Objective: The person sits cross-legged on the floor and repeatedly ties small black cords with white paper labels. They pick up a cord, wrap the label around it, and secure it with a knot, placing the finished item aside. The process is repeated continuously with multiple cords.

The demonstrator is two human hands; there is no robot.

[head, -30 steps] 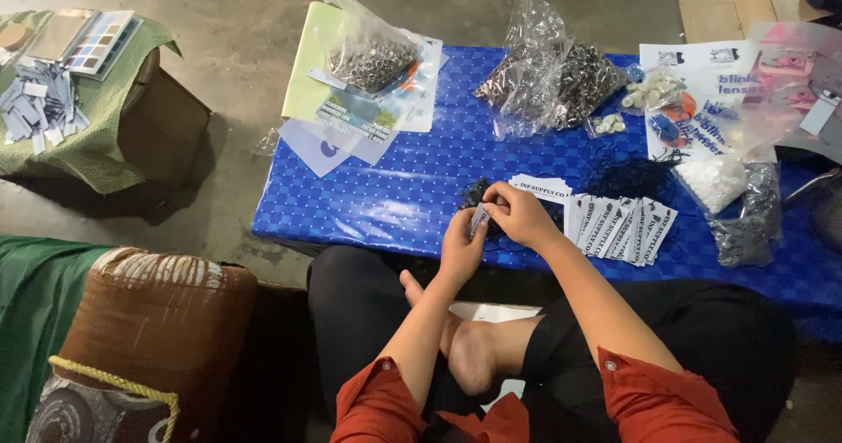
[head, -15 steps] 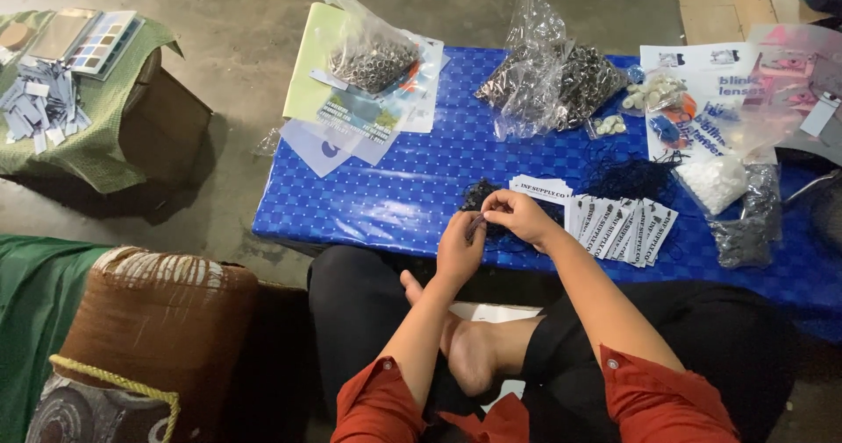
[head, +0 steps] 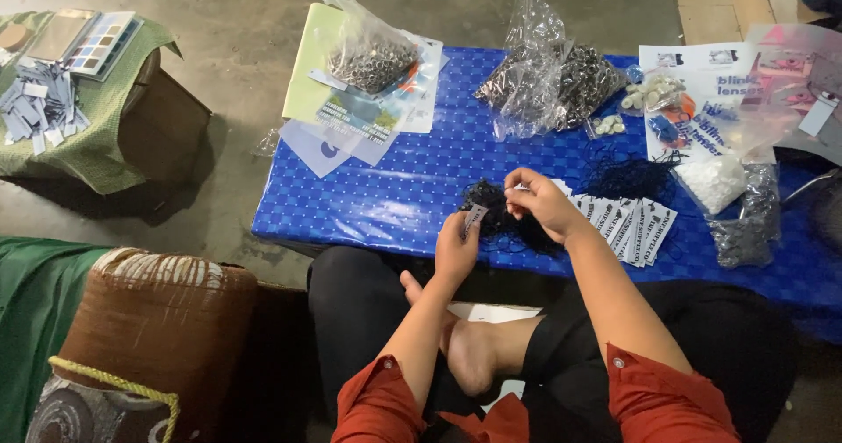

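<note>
I sit cross-legged at a low table with a blue cover (head: 395, 189). My left hand (head: 458, 248) pinches a small white paper tag (head: 476, 214) near the table's front edge. My right hand (head: 539, 200) is just right of it, fingers closed on a thin black string above a tangle of black strings (head: 495, 219). The two hands are a few centimetres apart. A fanned row of printed white tags (head: 627, 222) lies on the cover right of my right hand.
Clear bags of small metal rings (head: 373, 53) (head: 553, 79) lie at the back with printed sheets (head: 351, 114). Bags of white pieces (head: 715, 180) and dark bits (head: 745, 219) sit right. A green-draped box (head: 83, 123) with paper slips stands left, a brown cushion (head: 149, 320) near my knee.
My left hand has dropped slightly toward the table's front edge with the tag. My right hand has lifted and drawn the string away, so the hands have moved apart.
</note>
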